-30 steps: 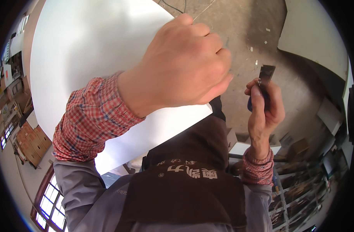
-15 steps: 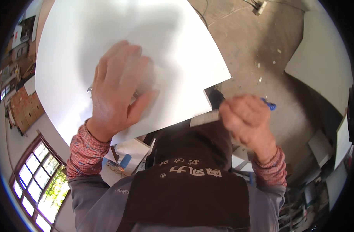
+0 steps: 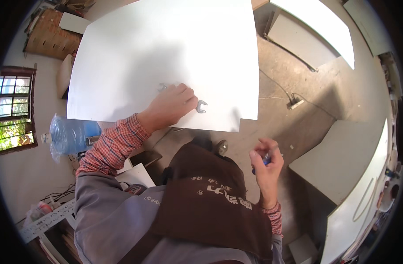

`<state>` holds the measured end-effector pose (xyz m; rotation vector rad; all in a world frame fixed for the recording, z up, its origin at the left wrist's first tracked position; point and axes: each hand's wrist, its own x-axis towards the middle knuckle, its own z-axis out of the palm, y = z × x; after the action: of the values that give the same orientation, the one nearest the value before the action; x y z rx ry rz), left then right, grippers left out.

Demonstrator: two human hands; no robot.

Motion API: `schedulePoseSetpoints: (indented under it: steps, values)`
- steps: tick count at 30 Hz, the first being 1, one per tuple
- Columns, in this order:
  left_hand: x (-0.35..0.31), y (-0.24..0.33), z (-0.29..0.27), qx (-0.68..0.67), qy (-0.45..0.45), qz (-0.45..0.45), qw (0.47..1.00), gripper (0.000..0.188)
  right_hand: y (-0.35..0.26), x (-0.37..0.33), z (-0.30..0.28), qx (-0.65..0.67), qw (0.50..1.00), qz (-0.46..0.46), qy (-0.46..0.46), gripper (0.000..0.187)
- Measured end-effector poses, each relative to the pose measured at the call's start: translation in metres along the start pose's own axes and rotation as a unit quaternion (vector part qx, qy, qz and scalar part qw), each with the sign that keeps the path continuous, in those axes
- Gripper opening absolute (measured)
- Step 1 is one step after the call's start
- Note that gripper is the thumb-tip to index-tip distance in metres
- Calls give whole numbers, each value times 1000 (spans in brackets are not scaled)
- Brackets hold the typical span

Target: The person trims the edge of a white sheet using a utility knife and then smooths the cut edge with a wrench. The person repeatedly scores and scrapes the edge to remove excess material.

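My left hand (image 3: pixel 171 105) grips spanner (image 3: pixel 201 107) flat on white board (image 3: pixel 166 48), 12 o'clock | right hand (image 3: pixel 266 163) clenches blue tool (image 3: pixel 264 162), 3 o'clock | spanner not lifted yet

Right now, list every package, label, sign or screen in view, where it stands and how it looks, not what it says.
Apron print: pale characters on the brown apron, on the chest.
Water jug: blue, in clear plastic wrap, lying left of the white board.
No screens or signs visible.
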<state>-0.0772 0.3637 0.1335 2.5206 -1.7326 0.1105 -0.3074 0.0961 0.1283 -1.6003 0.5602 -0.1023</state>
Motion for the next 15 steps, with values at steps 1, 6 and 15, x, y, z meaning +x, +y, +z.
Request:
schedulePoseSetpoints:
  steps: [1,6,15]
  values:
    - [-15,7,-6,30,-17,5,999,12,-3,-3,9,-11,1000,9,-12,36]
    - [-37,-9,-1,113,-12,25,993,8,-36,25,34,17,996,-43,-71,29]
    - [-116,18,0,-74,-57,-79,992,4,2,125,-2,-84,976,-192,67,26]
